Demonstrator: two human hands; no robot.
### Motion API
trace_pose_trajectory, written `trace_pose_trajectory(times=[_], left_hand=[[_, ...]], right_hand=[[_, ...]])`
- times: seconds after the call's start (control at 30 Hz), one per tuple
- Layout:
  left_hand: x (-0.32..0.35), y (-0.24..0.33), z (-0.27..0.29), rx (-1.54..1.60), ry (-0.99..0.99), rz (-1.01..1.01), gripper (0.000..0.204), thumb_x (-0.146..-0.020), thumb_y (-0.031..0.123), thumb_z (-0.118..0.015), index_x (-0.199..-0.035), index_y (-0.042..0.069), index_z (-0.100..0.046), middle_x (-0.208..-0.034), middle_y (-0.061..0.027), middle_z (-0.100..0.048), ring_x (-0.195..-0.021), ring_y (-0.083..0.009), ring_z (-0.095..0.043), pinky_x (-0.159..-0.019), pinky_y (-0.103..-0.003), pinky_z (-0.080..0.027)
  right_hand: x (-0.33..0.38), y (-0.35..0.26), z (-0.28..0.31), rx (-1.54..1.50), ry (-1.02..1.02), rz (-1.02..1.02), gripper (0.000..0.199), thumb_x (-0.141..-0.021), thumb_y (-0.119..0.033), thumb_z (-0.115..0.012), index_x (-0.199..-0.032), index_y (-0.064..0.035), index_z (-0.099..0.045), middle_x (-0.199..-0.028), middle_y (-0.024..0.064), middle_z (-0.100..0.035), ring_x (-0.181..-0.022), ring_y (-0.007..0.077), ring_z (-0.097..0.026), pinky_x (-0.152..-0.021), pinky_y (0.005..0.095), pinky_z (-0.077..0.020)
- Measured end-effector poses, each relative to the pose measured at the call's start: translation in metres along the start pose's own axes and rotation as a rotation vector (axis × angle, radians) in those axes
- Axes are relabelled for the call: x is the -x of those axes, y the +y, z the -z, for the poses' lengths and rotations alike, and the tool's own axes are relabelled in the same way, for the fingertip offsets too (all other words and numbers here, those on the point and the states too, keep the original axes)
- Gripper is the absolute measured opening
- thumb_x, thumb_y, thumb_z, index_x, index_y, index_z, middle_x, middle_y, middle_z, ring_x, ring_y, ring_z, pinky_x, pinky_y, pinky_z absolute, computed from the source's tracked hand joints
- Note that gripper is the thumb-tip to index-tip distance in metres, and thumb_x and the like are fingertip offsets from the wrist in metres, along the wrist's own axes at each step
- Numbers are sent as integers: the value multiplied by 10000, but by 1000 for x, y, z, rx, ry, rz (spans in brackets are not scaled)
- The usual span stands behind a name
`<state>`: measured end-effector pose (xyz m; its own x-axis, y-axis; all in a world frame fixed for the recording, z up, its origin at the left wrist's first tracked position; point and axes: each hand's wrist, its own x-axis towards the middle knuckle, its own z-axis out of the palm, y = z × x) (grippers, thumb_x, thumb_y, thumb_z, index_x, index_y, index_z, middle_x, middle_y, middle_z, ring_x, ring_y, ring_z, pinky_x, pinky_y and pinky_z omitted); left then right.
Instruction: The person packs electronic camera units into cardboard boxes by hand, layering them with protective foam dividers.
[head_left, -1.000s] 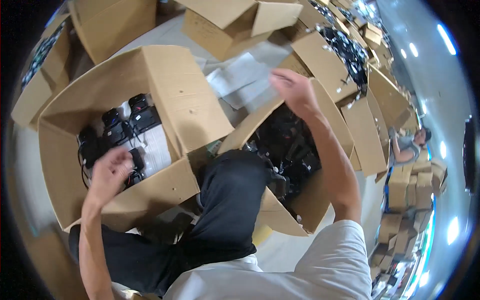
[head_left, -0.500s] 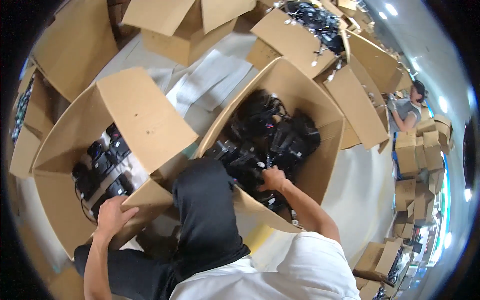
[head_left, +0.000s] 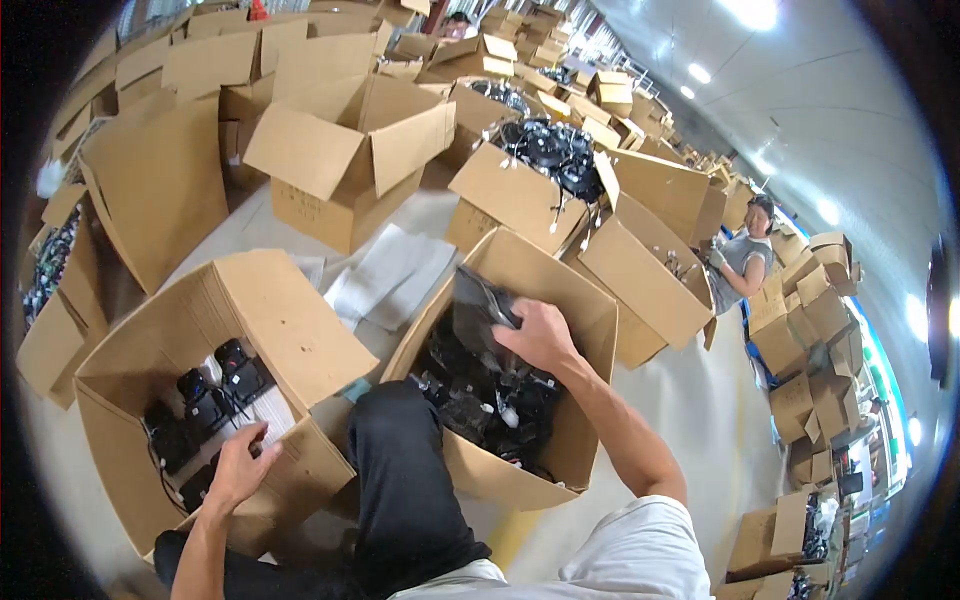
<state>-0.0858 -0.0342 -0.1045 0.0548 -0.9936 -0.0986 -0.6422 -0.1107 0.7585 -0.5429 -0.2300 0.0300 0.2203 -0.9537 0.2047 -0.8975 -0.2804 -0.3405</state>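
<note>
My right hand [head_left: 543,338] grips a dark, flat-sided black plastic part [head_left: 474,300] at its upper edge; the exact kind cannot be made out. It is raised over the far side of the right cardboard box [head_left: 520,488], above a heap of black parts with small white connectors [head_left: 505,415]. My left hand [head_left: 243,466] is at the near right side of the left cardboard box [head_left: 105,425], fingers apart and holding nothing. Inside that box, several black units with cables [head_left: 245,375] stand on a white sheet [head_left: 272,412].
My black-trousered knee [head_left: 395,440] is between the two boxes. White sheets [head_left: 395,275] lie on the floor beyond. A carton heaped with black wired parts [head_left: 550,155] stands behind the right box. A person in grey [head_left: 745,265] is at the right, near stacked cartons [head_left: 800,330].
My right hand has risen from within the heap and now holds a black part. The left hand has come off the box edge, its fingers spreading. The view has tilted up.
</note>
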Motion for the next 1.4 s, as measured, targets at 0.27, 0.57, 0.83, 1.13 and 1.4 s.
trace_pose_trajectory(times=[0.27, 0.57, 0.83, 1.13, 1.4], left_hand=[[-37, 143, 32, 1380, 448, 0, 546, -995, 387, -631, -1367, 5, -515, -1222, -114, -642, -1078, -206, -638, -918, -356, -520], [5, 49, 108, 1072, 801, 100, 402, -857, 216, -746, -1202, 61, -610, -1063, -31, -659, -913, -158, -634, -783, -340, -532], [16, 1, 136, 522, 758, 6, 542, -781, 144, -708, -1280, -12, -563, -1144, -67, -649, -1027, -173, -618, -962, -327, -484], [16, -6, 140, 527, 482, 115, 617, -698, 114, -697, -1277, -42, -552, -1139, -71, -645, -1043, -161, -606, -983, -327, -481], [-15, -23, 152, 1480, 418, -20, 820, -1008, 703, -236, -1462, 55, -450, -1434, -128, -548, -1305, -244, -516, -1117, -405, -390]], right_hand=[[4, -216, -62, 116, 450, 1029, 204, -743, -165, -658, -901, -44, -613, -846, 83, -574, -801, 250, -583, -668, 381, -476], [45, -329, -140, -263, 25, 1103, 408, -803, -281, -741, -1070, -1, -612, -946, 114, -547, -909, 275, -600, -794, 386, -479], [-27, -358, -148, -500, 104, 1155, 914, -665, -222, -870, -1405, 67, -418, -1393, 241, -438, -1318, 413, -434, -1123, 490, -370], [-26, -363, -177, -353, 26, 1242, 1116, -539, -282, -922, -1442, 76, -372, -1398, 245, -438, -1326, 425, -427, -1157, 556, -307], [-55, -361, -169, -651, -68, 819, 1011, -582, -191, -933, -1405, 63, -404, -1306, 190, -509, -1263, 317, -480, -1108, 420, -369]])
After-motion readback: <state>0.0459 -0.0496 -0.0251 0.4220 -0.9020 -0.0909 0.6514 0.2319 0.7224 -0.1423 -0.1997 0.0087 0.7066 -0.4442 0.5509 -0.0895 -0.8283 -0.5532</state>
